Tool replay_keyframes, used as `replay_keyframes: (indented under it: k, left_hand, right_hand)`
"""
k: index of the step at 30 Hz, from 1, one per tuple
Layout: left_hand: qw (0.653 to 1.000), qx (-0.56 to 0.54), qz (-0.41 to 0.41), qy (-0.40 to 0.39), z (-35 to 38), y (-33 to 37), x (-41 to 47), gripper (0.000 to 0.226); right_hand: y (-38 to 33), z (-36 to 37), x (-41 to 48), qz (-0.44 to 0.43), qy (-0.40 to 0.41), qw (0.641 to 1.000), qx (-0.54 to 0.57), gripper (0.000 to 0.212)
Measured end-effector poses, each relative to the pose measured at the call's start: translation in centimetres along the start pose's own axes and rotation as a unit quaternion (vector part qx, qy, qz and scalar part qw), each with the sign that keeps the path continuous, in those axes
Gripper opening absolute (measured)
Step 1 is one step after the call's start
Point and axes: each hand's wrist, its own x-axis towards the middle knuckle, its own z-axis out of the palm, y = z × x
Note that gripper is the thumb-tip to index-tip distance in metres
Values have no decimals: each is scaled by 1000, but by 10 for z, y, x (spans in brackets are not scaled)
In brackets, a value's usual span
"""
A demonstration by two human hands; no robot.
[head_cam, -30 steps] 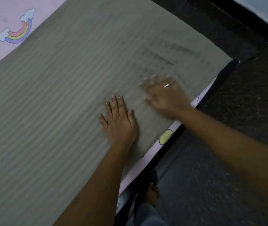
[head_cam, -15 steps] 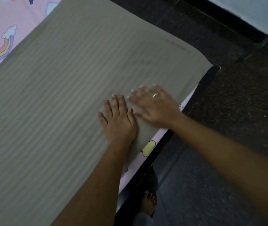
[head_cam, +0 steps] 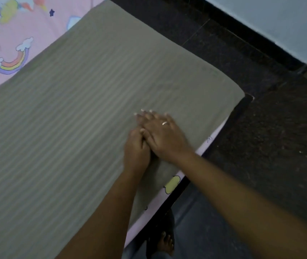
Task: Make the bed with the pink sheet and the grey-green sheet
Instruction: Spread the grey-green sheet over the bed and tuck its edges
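Observation:
The grey-green striped sheet [head_cam: 78,113] lies spread flat over most of the bed. Under it the pink sheet [head_cam: 9,40] with rainbows and clouds shows at the upper left and as a thin strip along the bed's right edge. My left hand [head_cam: 136,152] rests flat on the grey-green sheet near that edge. My right hand [head_cam: 162,133], with a ring, lies with straight fingers on the sheet and overlaps the fingers of my left hand, hiding them.
The dark bed frame edge [head_cam: 178,189] runs diagonally along the right side of the mattress. Beyond it is dark speckled floor [head_cam: 261,146]. My bare foot [head_cam: 165,242] stands on the floor beside the bed. A pale wall [head_cam: 279,21] with dark skirting is at top right.
My right hand has swept leftward across the grey-green sheet and now overlaps my left hand's fingers. My left hand has stayed in place. The view has shifted slightly.

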Motion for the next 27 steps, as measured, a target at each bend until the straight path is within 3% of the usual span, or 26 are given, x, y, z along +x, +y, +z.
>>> replay_keyframes:
  k: [3,6,8,10,11,13,14,16,18,20,22,24,27]
  left_hand:
    - [998,22,11,58,-21,-18,1,60]
    - [994,97,4,55,-36,-37,12,56]
    - [987,153,-25,43,-49,-46,25,51]
    - [976,201,-78,21,-66,-53,37,53]
    - [971,214,-108,22,-76,-58,44,55]
    - [960,225,-160,37,-95,-67,57,58]
    - [957,223,-180,46,-103,-71,63,58]
    - [952,215,-206,65,-115,-81,71,58]
    - [950,228,-201,71,-126,-95,72,60]
    - [948,257,-178,60,-134,-111,68,58]
    - [947,272,-164,43,-137,-120,63,54]
    - [946,272,-170,45,-134,-120,63,53]
    - [941,288,-174,46,-126,-119,65,55]
  right_hand:
    - [32,4,9,-39,-45,996,-59,57]
    - [107,-21,38,31,-56,990,-128,61]
    - [150,-43,57,192,-70,970,-130,59]
    - [168,-68,75,393,-71,915,-65,61]
    - [160,-74,86,439,-59,895,-55,63]
    - [115,-65,107,364,19,926,-100,65]
    - [75,-51,119,271,52,957,-91,65]
    - [-18,-5,125,45,40,998,-32,64]
    - [-97,39,111,-136,-39,990,-28,57]
    - [-108,54,111,-213,-105,970,-48,54]
    - [-60,48,124,-182,-101,976,-70,57]
    - [12,22,142,-56,-59,991,-109,64]
    - [104,-20,154,140,-36,972,-184,65]
